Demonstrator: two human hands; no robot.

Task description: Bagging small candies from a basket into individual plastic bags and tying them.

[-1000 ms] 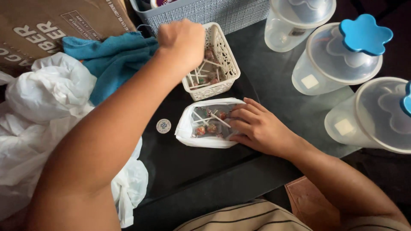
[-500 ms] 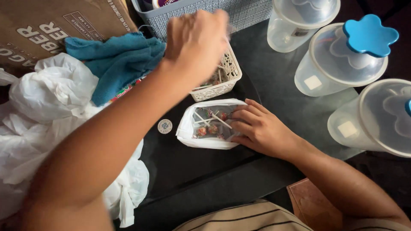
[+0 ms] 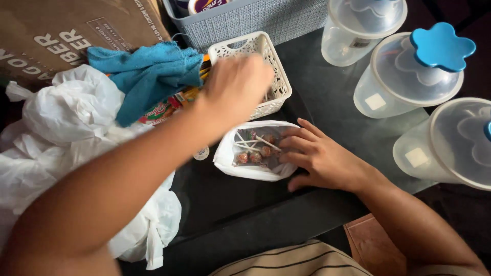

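- The left hand [image 3: 236,88] hangs blurred over the near end of the white basket [image 3: 254,65], just above the open bag [image 3: 255,151]; its fingers are smeared by motion, so I cannot tell whether they are apart, together or pinching anything.
- The right hand [image 3: 321,157] lies flat on the dark counter [image 3: 337,102], its fingers [image 3: 294,145] spread and pressing on the right edge of the bag, closed around nothing.
- The bag is white plastic, lying on its side with its mouth up, near the counter's front edge and between the two hands.
- Lollipops [image 3: 254,153] sit inside the bag, round brown heads with white sticks pointing up and left.
- The basket is a small openwork tray, standing just behind the bag; what is in it is mostly hidden by the left hand.
- A blue cloth [image 3: 146,76] is bunched to the left of the basket, over some colourful wrappers [image 3: 169,105].
- Crumpled white bags [image 3: 61,122] fill the left side, partly under the left forearm.
- A brown carton [image 3: 61,30] lies behind them.
- A grey bin [image 3: 255,20] stands behind the basket.
- Three clear jars [image 3: 404,76] stand to the right, well apart from the hands; the middle one has a blue flower-shaped knob [image 3: 441,46].
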